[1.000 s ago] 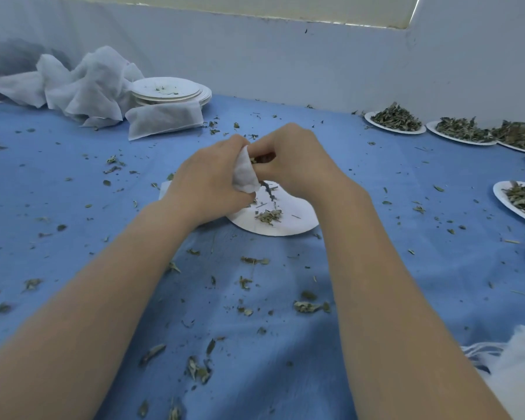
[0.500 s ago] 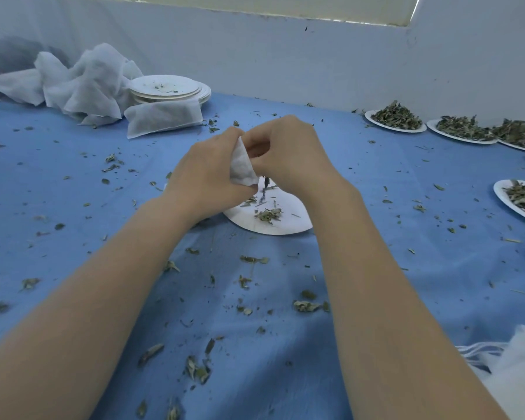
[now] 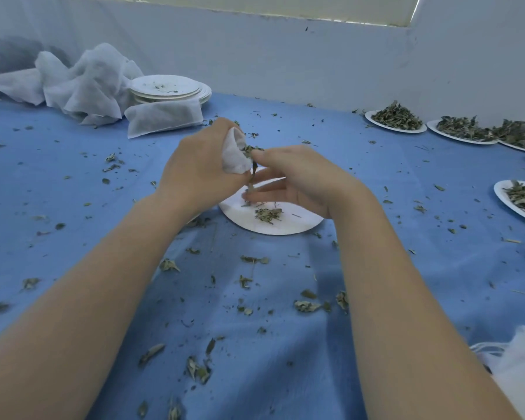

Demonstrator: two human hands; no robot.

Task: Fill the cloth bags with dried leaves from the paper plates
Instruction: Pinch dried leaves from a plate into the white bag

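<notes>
The left hand (image 3: 199,169) grips a small white bag (image 3: 234,154), fingers curled round its body so the mouth faces right. At that mouth the right hand (image 3: 300,180) pinches a few dried leaves (image 3: 249,150) between thumb and forefinger; its other fingers lie straight and loose over the plate (image 3: 270,219) below. A stem or leaf hangs blurred between mouth and plate; whether it is held or falling I cannot tell.

That plate sits near the middle of the tabletop (image 3: 73,207), beneath both hands, and carries only a small clump of leaves (image 3: 268,214) and some bits. By my reading this plate is nearly emptied into the bag in hand, with a pinch or two left.

At the far left edge lies a flat white bag (image 3: 164,119) that looks filled, leaning on a stack of plates (image 3: 170,89) that bear only crumbs, with a heap of crumpled cloth (image 3: 82,83) beside it. These suggest several rounds are done.

Along the far right edge and down the right side stand plates heaped with leaves (image 3: 396,119), so much work appears to remain. More white cloth (image 3: 515,362) shows at the near right corner. Loose leaf scraps (image 3: 308,305) litter the blue cover all round.
</notes>
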